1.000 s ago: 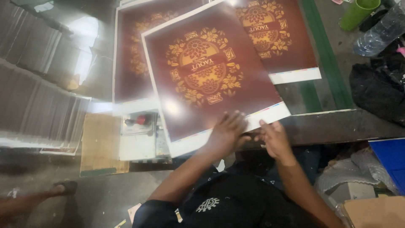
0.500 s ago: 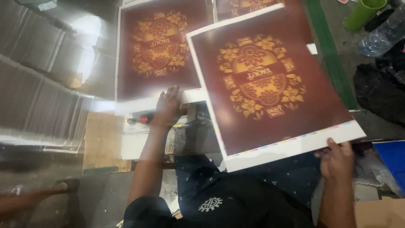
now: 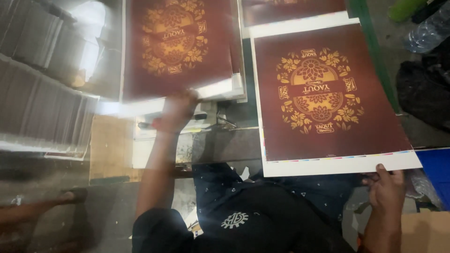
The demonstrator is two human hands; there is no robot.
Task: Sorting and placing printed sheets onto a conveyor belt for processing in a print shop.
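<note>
Head view: the right hand (image 3: 386, 187) pinches the white lower corner of a maroon printed sheet (image 3: 323, 98) with gold ornament, held flat to the right of the stack of sheets (image 3: 178, 47). The left hand (image 3: 177, 111), blurred, touches the stack's near white edge; whether its grip is closed I cannot tell

Two printed label sheets in view, both dark maroon with gold floral ornament.

My right hand (image 3: 386, 187) grips the near white margin of the right sheet (image 3: 328, 93); my left hand (image 3: 177, 111) touches the left sheet (image 3: 176, 47), atop a stack.
</note>
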